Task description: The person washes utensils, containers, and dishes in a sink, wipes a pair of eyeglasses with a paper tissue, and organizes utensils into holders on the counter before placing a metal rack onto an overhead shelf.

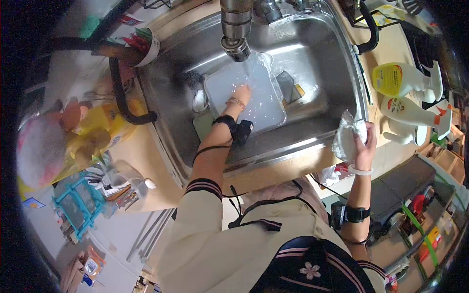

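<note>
My left hand (pixel 241 94) reaches into the steel sink, over a translucent white plastic tub or lid (pixel 264 115) dotted with bright droplets. Its fingers look curled in; anything inside them is hidden. The tap (pixel 235 49) hangs just above, and water seems to fall near the hand. Beyond the sink's right front edge, my right hand (pixel 364 140) is closed on a crumpled clear plastic bag (pixel 345 137), which hangs to the left of the fingers. A dark grey piece with a yellow end (pixel 289 88) lies in the sink right of the tub. A small whitish item (pixel 200 101) lies to its left.
The sink (pixel 322 63) fills the middle. Spray bottles (pixel 398 79) lie along the right counter. Black curved tubes (pixel 122 100) arch at the left rim, near a white pot (pixel 149 46). A yellow bag (pixel 110 124) and a teal rack (pixel 78 202) are farther left.
</note>
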The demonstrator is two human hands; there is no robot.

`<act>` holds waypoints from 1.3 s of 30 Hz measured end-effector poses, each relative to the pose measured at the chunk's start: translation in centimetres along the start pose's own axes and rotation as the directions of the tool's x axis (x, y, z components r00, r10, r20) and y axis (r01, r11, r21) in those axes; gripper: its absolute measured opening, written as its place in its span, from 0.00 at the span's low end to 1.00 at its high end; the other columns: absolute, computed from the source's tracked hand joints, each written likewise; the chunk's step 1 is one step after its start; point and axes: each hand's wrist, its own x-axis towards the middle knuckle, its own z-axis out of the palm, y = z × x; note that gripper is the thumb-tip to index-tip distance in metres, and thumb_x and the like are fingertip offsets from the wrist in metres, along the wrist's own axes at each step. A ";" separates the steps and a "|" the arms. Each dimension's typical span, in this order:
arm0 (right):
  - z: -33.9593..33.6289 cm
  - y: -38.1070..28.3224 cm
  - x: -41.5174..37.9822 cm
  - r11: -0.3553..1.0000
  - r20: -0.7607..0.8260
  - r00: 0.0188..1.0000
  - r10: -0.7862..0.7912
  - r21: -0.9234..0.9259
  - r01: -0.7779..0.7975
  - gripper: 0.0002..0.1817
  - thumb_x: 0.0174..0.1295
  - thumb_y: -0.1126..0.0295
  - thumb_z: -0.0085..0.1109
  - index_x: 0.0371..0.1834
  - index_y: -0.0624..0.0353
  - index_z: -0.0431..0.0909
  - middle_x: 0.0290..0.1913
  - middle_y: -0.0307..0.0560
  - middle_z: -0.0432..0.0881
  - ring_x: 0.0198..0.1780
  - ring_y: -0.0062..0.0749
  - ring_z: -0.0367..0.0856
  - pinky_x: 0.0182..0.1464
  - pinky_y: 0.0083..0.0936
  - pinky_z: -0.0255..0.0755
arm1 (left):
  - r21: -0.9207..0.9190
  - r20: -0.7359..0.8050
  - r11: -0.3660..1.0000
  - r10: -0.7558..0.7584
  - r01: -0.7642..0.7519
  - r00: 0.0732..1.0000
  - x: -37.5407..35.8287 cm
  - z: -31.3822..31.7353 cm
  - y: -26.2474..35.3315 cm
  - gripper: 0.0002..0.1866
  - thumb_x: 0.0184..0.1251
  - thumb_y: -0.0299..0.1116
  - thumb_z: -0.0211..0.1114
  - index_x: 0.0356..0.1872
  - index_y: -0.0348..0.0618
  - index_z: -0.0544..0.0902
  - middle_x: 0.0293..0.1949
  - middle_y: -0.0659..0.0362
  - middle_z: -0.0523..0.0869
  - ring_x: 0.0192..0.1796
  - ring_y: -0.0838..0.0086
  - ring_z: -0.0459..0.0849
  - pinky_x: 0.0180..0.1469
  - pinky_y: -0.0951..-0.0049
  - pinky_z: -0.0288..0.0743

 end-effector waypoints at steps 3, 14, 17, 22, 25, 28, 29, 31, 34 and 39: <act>-0.4 0.6 -0.7 1.000 -0.008 1.000 0.017 -0.017 -0.017 0.13 0.49 0.82 0.50 0.39 0.62 0.66 0.36 0.39 0.70 0.40 0.22 0.67 0.47 0.18 0.60 | 0.174 -0.043 0.979 -0.097 0.103 0.994 0.5 -0.4 -1.9 0.16 0.57 0.33 0.47 0.46 0.43 0.74 0.44 0.44 0.77 0.47 0.52 0.76 0.46 0.56 0.70; -0.8 1.7 -1.9 0.998 -0.006 0.999 0.035 0.050 -0.035 0.14 0.49 0.83 0.49 0.40 0.62 0.66 0.37 0.40 0.71 0.41 0.23 0.68 0.48 0.18 0.60 | 0.463 0.713 0.846 -0.177 -0.265 0.679 -3.9 -0.7 5.2 0.18 0.53 0.35 0.52 0.43 0.39 0.78 0.48 0.46 0.77 0.51 0.56 0.75 0.50 0.55 0.68; -0.3 1.8 -1.9 0.999 0.011 1.000 0.006 0.053 -0.007 0.14 0.48 0.83 0.49 0.40 0.62 0.66 0.36 0.40 0.71 0.42 0.23 0.68 0.49 0.18 0.59 | 0.189 0.646 0.974 -0.025 -0.128 0.763 -2.9 0.9 6.2 0.18 0.52 0.37 0.54 0.42 0.38 0.78 0.48 0.44 0.76 0.54 0.54 0.73 0.55 0.58 0.65; -0.5 1.6 -2.1 0.987 -0.047 0.997 0.055 0.156 -0.047 0.12 0.50 0.81 0.49 0.39 0.61 0.65 0.37 0.40 0.71 0.43 0.24 0.66 0.50 0.17 0.57 | -0.398 0.241 0.912 0.002 0.097 0.970 0.0 2.1 3.0 0.24 0.52 0.43 0.56 0.48 0.39 0.74 0.49 0.44 0.75 0.53 0.55 0.73 0.55 0.65 0.65; -1.4 2.4 -1.3 0.998 -0.096 0.995 0.034 0.052 -0.029 0.11 0.51 0.78 0.50 0.39 0.62 0.66 0.36 0.40 0.71 0.40 0.23 0.67 0.47 0.17 0.59 | -0.435 -0.025 0.892 -0.147 0.121 0.989 -1.1 -1.1 0.4 0.24 0.52 0.41 0.58 0.50 0.39 0.72 0.50 0.45 0.75 0.54 0.56 0.72 0.55 0.66 0.65; -2.9 4.4 0.0 0.996 -0.199 0.977 0.079 -0.013 -0.083 0.11 0.52 0.77 0.52 0.39 0.62 0.67 0.35 0.40 0.72 0.39 0.23 0.69 0.45 0.17 0.61 | -0.515 -0.176 0.856 -0.151 0.040 0.973 -3.9 -4.3 -2.2 0.22 0.51 0.35 0.60 0.48 0.38 0.73 0.48 0.46 0.76 0.52 0.58 0.74 0.54 0.68 0.65; -3.2 4.6 0.4 0.999 -0.238 0.971 0.020 -0.030 -0.027 0.11 0.51 0.75 0.54 0.38 0.63 0.67 0.34 0.43 0.74 0.38 0.24 0.71 0.43 0.19 0.64 | -0.426 -0.336 0.904 -0.119 -0.038 0.934 -4.7 -4.7 -3.6 0.21 0.50 0.33 0.60 0.48 0.37 0.73 0.47 0.47 0.76 0.50 0.58 0.75 0.53 0.67 0.66; -4.0 5.3 1.5 0.993 -0.314 0.949 0.013 -0.107 -0.049 0.12 0.51 0.74 0.55 0.38 0.63 0.67 0.35 0.45 0.74 0.38 0.25 0.71 0.43 0.20 0.65 | -0.259 -0.574 0.962 -0.079 -0.089 0.815 -6.1 -5.4 -5.6 0.21 0.49 0.30 0.61 0.47 0.37 0.73 0.45 0.49 0.77 0.48 0.60 0.76 0.51 0.68 0.67; -5.7 7.4 3.3 0.951 -0.409 0.904 -0.128 -0.308 -0.004 0.15 0.50 0.73 0.59 0.40 0.64 0.68 0.37 0.49 0.75 0.38 0.29 0.74 0.43 0.22 0.66 | -0.319 -0.602 0.947 -0.224 0.026 0.767 -7.6 -6.1 -6.9 0.24 0.48 0.28 0.63 0.51 0.39 0.70 0.43 0.50 0.78 0.48 0.62 0.76 0.47 0.66 0.70; -5.5 6.5 4.7 0.846 -0.523 0.810 -0.265 -0.530 -0.066 0.19 0.48 0.71 0.61 0.44 0.63 0.68 0.42 0.55 0.75 0.46 0.42 0.73 0.51 0.31 0.63 | -0.744 0.433 0.314 -0.446 0.590 0.783 -8.8 -4.3 -8.1 0.33 0.51 0.29 0.63 0.59 0.46 0.58 0.53 0.46 0.66 0.49 0.52 0.72 0.36 0.51 0.78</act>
